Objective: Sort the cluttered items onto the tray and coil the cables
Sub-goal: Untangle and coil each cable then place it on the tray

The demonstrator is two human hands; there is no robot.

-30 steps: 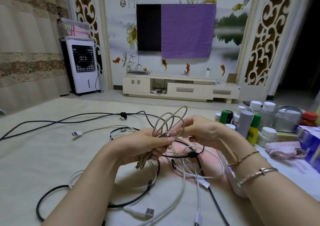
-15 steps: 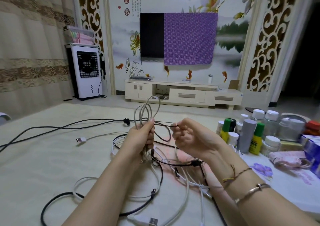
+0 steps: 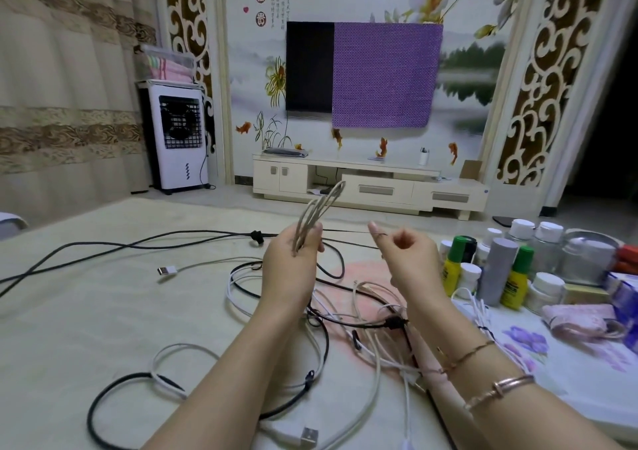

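My left hand (image 3: 293,263) is raised above the surface and grips a coiled beige cable (image 3: 319,209), whose loops stand up above the fingers. My right hand (image 3: 402,259) is level with it, a hand's width to the right, pinching a thin dark tie wire (image 3: 352,231) that runs toward the coil. Below both hands lies a tangle of white cables (image 3: 366,329) and black cables (image 3: 172,242) spread over the cloth-covered surface. A white USB plug (image 3: 167,271) lies to the left.
Several bottles (image 3: 502,270) with white and green caps, a grey can, a metal bowl (image 3: 587,259), a pink lace roll (image 3: 576,320) and purple boxes crowd the right side. A long black cable crosses the far left. A TV cabinet (image 3: 373,187) and air cooler (image 3: 179,139) stand at the back.
Both hands have lifted and moved apart. The coil has turned upright in my left hand, and my right hand has let go of the loops and now pinches the thin dark wire.
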